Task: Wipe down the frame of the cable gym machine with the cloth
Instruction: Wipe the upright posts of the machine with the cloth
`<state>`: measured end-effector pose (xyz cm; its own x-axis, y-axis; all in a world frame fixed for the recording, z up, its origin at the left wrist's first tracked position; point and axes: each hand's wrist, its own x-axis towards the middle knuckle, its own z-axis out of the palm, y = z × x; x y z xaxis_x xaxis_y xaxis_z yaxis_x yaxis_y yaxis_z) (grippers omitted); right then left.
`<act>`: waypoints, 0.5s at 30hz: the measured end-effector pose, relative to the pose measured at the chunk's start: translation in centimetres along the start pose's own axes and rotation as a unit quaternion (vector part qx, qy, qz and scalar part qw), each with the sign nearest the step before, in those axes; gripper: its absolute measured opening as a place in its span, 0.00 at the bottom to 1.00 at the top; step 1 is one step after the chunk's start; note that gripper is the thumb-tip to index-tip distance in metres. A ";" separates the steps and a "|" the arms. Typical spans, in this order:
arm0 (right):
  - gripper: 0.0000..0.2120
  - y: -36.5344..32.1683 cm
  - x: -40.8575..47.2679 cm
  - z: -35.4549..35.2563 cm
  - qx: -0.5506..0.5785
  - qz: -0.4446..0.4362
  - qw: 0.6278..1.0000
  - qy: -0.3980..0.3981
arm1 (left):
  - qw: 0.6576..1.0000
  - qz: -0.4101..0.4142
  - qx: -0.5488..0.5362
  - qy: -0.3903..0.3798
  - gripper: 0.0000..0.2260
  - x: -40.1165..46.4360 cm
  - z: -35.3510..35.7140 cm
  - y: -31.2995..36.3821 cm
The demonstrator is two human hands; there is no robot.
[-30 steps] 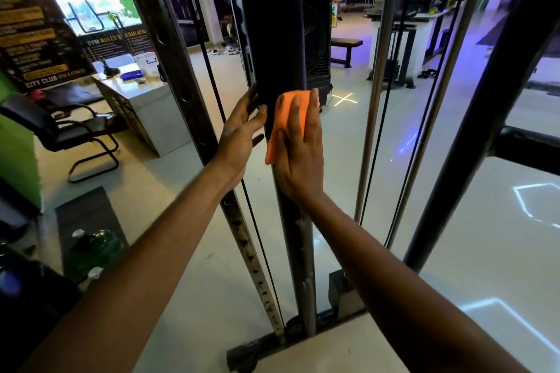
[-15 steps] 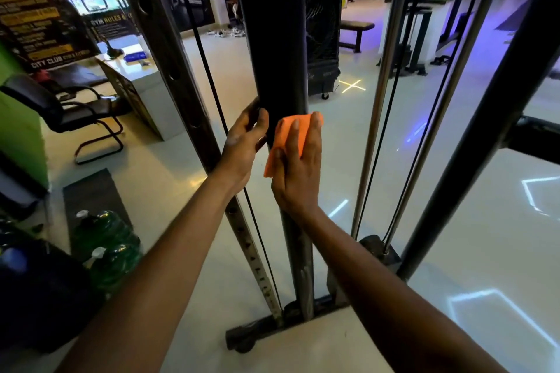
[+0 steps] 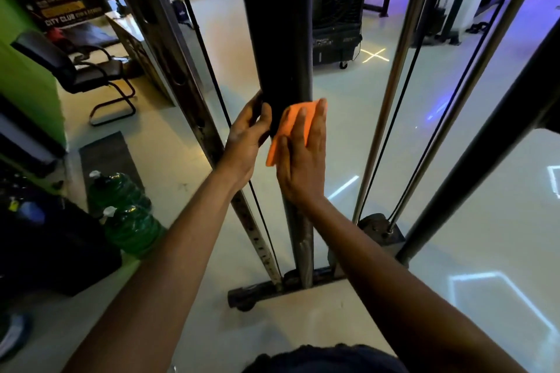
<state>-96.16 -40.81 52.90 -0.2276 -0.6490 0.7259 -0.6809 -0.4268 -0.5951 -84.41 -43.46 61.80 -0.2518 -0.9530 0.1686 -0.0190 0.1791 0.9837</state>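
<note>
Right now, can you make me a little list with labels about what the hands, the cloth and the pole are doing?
left hand: fingers curled round the left edge of the post
right hand: fingers straight, pressing the cloth flat
orange cloth: folded, between palm and post
black post: upright, part of the machine frame
cable: thin, black, left of the post
floor nearby: green water jugs, black chair

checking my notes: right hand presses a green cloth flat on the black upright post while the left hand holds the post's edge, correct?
Not quite: the head view shows the cloth is orange, not green. The rest holds: the right hand presses it flat on the black upright post while the left hand holds the post's edge.
</note>
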 end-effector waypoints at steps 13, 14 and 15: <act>0.44 6.7 -9.0 -0.8 -0.018 0.009 0.987 -0.161 | 0.995 -0.080 -0.019 0.048 0.21 -2.2 2.2 -4.7; 0.42 6.2 -7.9 -0.6 -0.005 0.001 0.990 -0.138 | 0.995 -0.089 -0.019 0.048 0.21 -2.2 2.3 -5.1; 0.42 5.7 -6.7 -0.4 0.001 -0.003 0.994 -0.114 | 0.994 -0.096 -0.015 0.047 0.21 -2.1 2.2 -5.5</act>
<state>-98.79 -38.70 44.79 -0.0597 -0.7714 0.6336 -0.6800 -0.4332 -0.5915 -85.91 -41.86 55.88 -0.1548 -0.9878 -0.0184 -0.0278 -0.0143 0.9995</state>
